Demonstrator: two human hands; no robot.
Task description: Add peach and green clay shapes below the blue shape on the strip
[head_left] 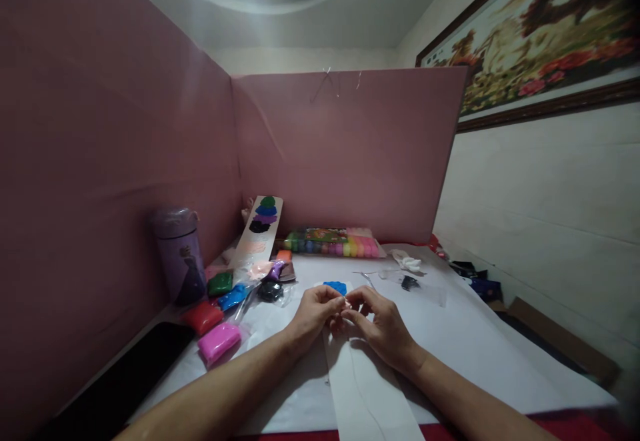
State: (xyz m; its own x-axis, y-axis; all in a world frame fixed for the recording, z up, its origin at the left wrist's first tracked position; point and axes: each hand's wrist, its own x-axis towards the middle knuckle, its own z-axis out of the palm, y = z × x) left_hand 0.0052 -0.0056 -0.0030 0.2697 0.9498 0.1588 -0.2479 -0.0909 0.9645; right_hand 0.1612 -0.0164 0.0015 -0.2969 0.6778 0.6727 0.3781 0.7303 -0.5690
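Note:
My left hand [316, 309] and my right hand [379, 324] meet over the white paper sheet [450, 341], fingertips pinched together on a tiny pale piece I cannot make out. Just beyond them lies a blue clay lump [335, 287] on a small white card. A long white strip [365, 387] runs from under my hands toward me.
Small bags of clay lie at the left: pink [219, 341], red [203, 317], green [220, 283], blue [233, 296], black [271, 289]. A purple cup [179, 253] stands by the pink partition [345, 154]. A multicoloured clay pack [331, 242] lies at the back. A black phone [120, 384] lies at the near left.

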